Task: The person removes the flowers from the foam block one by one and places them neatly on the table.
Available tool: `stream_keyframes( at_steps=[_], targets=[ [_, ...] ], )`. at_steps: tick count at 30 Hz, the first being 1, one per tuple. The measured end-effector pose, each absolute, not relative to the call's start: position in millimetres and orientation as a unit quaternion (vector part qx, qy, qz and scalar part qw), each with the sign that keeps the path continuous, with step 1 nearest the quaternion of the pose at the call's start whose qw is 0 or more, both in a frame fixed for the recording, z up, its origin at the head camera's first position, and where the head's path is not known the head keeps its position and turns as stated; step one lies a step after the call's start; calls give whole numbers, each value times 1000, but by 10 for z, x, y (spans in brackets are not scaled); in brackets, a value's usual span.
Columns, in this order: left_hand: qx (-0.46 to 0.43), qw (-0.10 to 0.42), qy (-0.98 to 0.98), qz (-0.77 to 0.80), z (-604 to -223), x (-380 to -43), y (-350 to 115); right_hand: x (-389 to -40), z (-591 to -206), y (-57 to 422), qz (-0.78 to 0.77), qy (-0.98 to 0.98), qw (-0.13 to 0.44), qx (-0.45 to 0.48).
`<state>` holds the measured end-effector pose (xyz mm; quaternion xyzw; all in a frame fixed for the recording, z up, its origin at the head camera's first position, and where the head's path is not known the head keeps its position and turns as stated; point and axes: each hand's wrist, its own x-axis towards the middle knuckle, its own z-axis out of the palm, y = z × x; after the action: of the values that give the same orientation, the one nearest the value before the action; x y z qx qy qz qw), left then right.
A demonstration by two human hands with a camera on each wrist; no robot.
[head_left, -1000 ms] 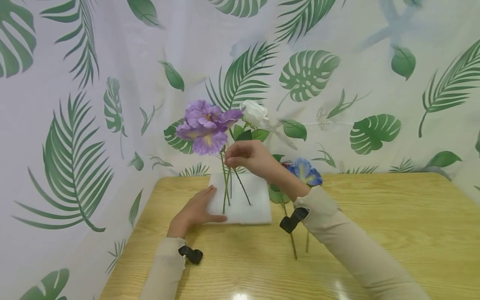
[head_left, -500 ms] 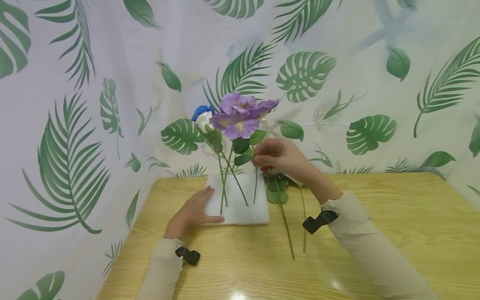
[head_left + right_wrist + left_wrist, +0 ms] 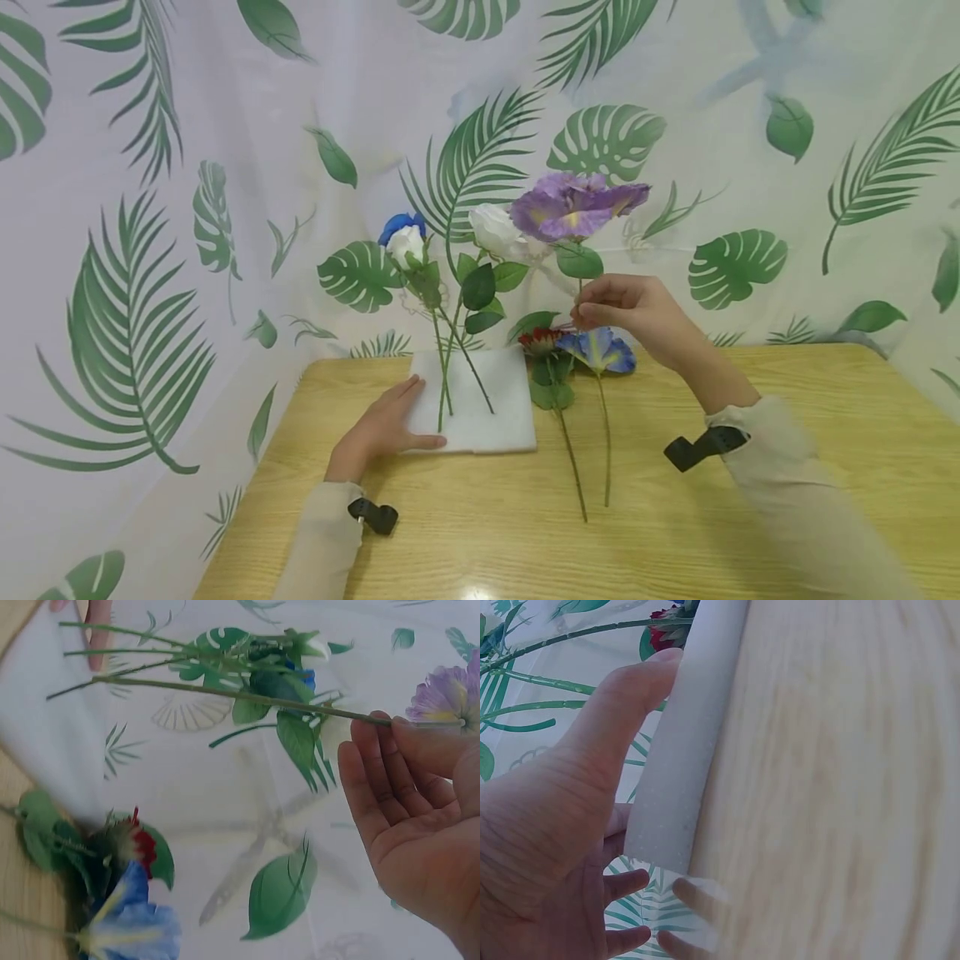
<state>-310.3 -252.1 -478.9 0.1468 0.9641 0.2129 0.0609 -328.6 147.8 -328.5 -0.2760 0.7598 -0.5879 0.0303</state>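
Note:
My right hand (image 3: 626, 308) pinches the thin stem of a purple artificial flower (image 3: 577, 208), holding it upright in the air right of the white foam block (image 3: 510, 429). In the right wrist view, its bare stem (image 3: 240, 695) extends from the fingertips toward the block. My left hand (image 3: 382, 421) rests at the block's left side, thumb along its front edge and fingers stretched out, as the left wrist view also shows. Several stems stand in the foam at differing tilts. They carry a white rose (image 3: 495, 229), another white rose (image 3: 407, 246) and a blue bloom (image 3: 401, 225).
Right of the block, a red flower (image 3: 542, 340) and a blue flower (image 3: 600, 350) lie on the wooden table (image 3: 712, 467), stems toward the front. A leaf-patterned curtain (image 3: 735, 167) hangs behind and along the left. Each wrist wears a black band camera (image 3: 705, 450).
My right hand has moved right with the purple flower, away from over the block, uncovering the white rose behind. The left hand has stayed at the block.

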Motion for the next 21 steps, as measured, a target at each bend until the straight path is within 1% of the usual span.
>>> stream_keyframes(
  at_steps=[6, 21],
  targets=[
    [152, 62, 963, 213, -4792, -3110, -2520, -3280, -3318, 1755, -583, 774, 27, -246],
    [154, 60, 963, 211, -4798, -3099, -2520, -3285, -3529, 2276, -560, 800, 57, -209]
  ],
)
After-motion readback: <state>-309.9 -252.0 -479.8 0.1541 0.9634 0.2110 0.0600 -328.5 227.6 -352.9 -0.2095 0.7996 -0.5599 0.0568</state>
